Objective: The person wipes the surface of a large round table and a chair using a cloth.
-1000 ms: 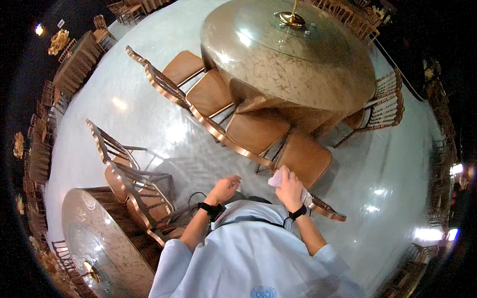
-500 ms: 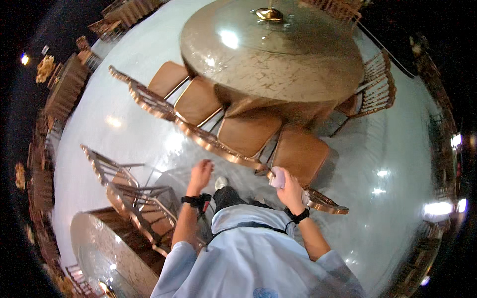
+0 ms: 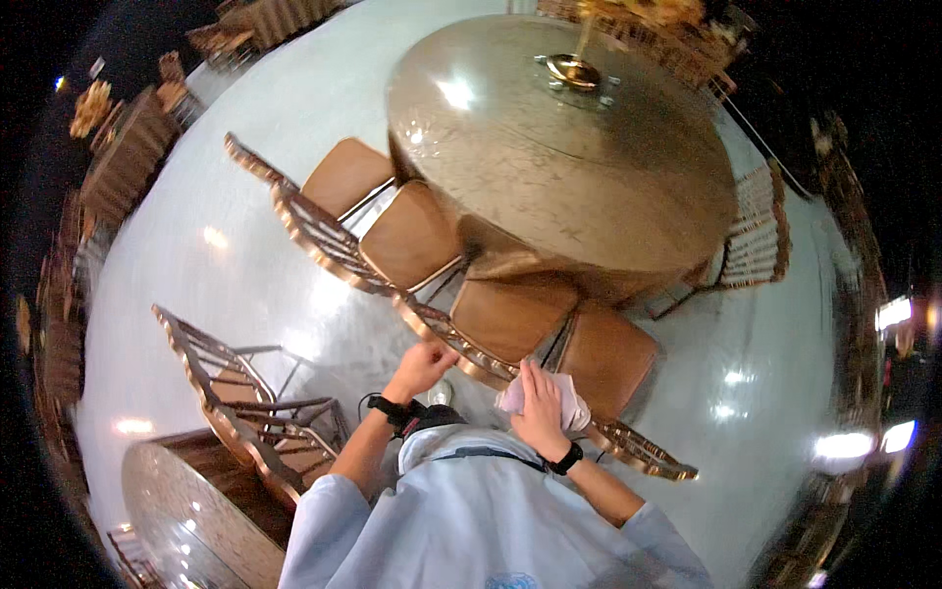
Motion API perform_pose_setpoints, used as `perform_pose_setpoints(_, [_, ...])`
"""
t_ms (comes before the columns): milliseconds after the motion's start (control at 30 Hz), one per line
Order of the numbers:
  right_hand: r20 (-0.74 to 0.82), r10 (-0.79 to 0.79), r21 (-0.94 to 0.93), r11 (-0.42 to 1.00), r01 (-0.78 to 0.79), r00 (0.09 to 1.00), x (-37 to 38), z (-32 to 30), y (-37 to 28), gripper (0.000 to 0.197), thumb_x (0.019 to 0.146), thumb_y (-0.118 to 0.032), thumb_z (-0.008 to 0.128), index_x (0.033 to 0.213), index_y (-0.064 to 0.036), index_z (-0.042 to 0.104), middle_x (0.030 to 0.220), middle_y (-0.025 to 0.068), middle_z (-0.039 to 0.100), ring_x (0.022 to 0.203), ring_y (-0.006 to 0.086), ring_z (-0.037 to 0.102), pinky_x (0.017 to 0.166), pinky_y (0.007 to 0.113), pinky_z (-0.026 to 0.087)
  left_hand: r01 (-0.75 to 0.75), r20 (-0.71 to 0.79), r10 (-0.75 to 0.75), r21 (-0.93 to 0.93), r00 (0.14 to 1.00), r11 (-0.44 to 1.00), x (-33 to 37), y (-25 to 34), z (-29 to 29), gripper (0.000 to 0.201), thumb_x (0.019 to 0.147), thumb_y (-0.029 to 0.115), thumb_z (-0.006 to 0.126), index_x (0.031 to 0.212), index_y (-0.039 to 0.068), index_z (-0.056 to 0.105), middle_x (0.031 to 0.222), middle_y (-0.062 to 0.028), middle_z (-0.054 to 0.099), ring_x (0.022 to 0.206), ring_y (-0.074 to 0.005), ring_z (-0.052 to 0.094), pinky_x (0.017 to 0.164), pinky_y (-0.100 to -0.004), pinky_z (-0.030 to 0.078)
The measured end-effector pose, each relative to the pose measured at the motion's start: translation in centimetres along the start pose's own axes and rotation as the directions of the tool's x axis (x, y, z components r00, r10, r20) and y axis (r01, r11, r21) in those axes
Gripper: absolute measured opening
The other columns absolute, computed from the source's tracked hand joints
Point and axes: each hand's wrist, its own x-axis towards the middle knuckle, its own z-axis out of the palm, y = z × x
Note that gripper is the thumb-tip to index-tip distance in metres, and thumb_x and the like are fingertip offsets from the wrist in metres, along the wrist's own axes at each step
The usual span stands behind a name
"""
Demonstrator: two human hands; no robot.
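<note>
My right hand (image 3: 537, 404) lies over a pale lilac cloth (image 3: 569, 401), pressing it against the gold top rail of a chair with a brown seat (image 3: 610, 355). The cloth spreads out on both sides of my fingers. Just to the left, my left hand (image 3: 424, 367) has its fingers curled at the top rail of the neighbouring chair (image 3: 513, 316); its fingertips are partly hidden. Both chairs face a large round table (image 3: 559, 187) with a glossy marbled top.
More brown-seated chairs (image 3: 410, 236) line the table's left side, and another chair (image 3: 756, 231) stands at its right. A gold stand (image 3: 573, 73) rises from the tabletop. Behind me on the left are chairs (image 3: 231, 393) and a second round table (image 3: 186, 501).
My left hand has moved right and come to the chair rail. The right hand has shifted left along the chair back with the cloth, now spread flatter. The view has tilted.
</note>
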Motion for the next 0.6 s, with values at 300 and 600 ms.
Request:
perform_pose_setpoints(300, [0.013,-0.244,-0.018,0.97,0.244,0.97,6.9,1.8,-7.5,0.085,0.062,-0.007,0.063,0.141,-0.0058,0.033,0.143,0.0272,0.028,0.13,0.0432,0.031,0.107,0.047,0.027,-0.162,0.191,0.194,-0.17,0.962,0.972,1.0,-2.0,-1.2,0.031,0.094,0.026,0.049,0.097,-0.001,0.062,0.084,-0.0228,0.063,0.077,-0.036,0.061,0.07,-0.0411,0.048])
perform_pose_setpoints(600, [0.088,-0.094,-0.064,0.993,0.1,0.992,5.1,0.4,-4.9,0.081,0.062,-0.006,0.064,0.138,-0.0166,0.04,0.122,0.0206,0.047,0.11,0.0404,0.047,0.094,0.048,0.039,-0.036,-0.131,0.078,0.296,0.988,0.954,4.7,-2.4,-6.6,0.04,0.089,0.036,0.053,0.075,0.0,0.064,0.074,-0.0254,0.062,0.072,-0.0431,0.061,0.064,-0.0505,0.049])
